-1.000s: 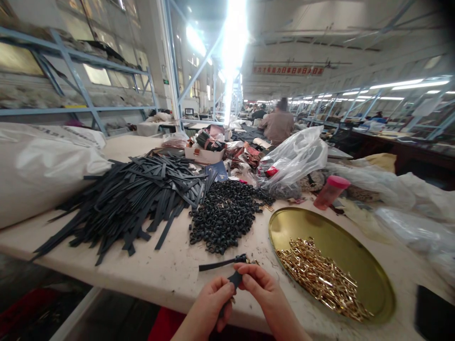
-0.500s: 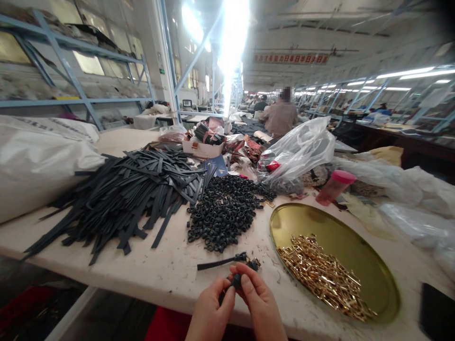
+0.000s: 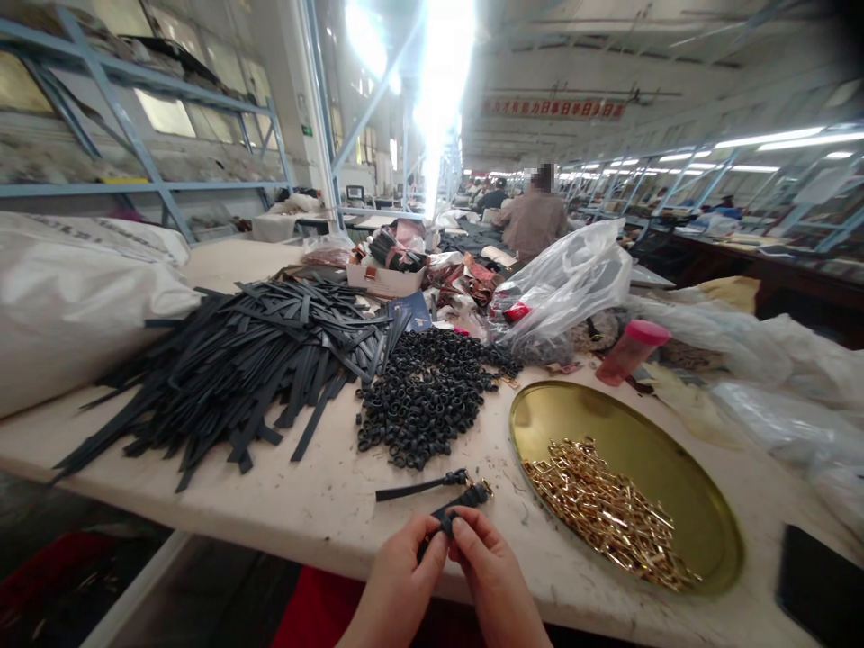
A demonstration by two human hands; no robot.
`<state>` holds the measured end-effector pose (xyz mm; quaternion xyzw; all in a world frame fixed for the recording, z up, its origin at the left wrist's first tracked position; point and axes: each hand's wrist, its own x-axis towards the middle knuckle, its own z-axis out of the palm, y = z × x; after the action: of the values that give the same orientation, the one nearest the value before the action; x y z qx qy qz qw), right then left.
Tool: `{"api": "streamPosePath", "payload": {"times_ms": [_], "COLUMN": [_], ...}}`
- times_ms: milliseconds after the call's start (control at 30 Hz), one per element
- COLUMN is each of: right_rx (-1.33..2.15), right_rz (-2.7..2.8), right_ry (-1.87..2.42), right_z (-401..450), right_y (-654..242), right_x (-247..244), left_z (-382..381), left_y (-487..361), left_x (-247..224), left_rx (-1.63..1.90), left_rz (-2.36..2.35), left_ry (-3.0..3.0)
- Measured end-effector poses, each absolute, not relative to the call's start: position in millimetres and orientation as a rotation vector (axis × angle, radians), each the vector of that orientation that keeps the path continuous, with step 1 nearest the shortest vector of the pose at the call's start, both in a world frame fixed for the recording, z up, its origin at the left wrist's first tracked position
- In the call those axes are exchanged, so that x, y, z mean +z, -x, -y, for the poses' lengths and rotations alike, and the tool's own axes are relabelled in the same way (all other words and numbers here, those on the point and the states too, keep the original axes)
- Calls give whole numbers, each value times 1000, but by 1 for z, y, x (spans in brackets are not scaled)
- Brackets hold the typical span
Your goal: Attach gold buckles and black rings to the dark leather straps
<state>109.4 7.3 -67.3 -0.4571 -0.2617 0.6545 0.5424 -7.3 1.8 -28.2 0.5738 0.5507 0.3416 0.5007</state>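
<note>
Near the left hand [image 3: 407, 562] and right hand [image 3: 491, 565] (grip pinching a dark strap [image 3: 448, 521]), a golden tray [image 3: 652, 443] holds metal pieces [image 3: 607, 513].

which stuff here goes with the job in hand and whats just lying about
Likely the job:
dark strip, pinched by left hand and right hand
long flat black strips
small black rings
gold metal pieces on shiny gold tray
two black straps with gold fittings

Apparently lying about:
pink-lidded translucent jar
clear plastic bag
big white sack

fingers [image 3: 467, 535] pinch black strap [image 3: 448, 522]; golden tray [image 3: 665, 454] nearby
</note>
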Motion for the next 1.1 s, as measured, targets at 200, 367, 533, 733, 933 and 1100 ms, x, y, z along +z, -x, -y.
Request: {"api": "streamPosePath", "payload": {"times_ms": [200, 367, 533, 733, 933, 1100], "right_rx": [1598, 1583, 1832, 2127, 2262, 2090], "right_rz": [727, 711, 553, 486, 469, 489], "right_ry": [1059, 990, 842, 764, 676, 788], "right_z": [1, 13, 14, 15, 12, 6], "right_y": [-112, -110, -115, -118, -122, -121], "right_x": [-57, -54, -52, -60, -74, -75], "left_z": [11, 15, 16, 12, 5, -2], "left_y": [8, 12, 15, 19, 18, 16], "left_x": [-11, -16, -14, -16, -17, -22], "left_rx": [887, 861, 806, 599, 532, 596], "left_rz": [-1233, -1201, -1277, -1467, -1521, -1392], "left_ry": [-1293, -1234, -1299, -1483, -1521, -1358]}}
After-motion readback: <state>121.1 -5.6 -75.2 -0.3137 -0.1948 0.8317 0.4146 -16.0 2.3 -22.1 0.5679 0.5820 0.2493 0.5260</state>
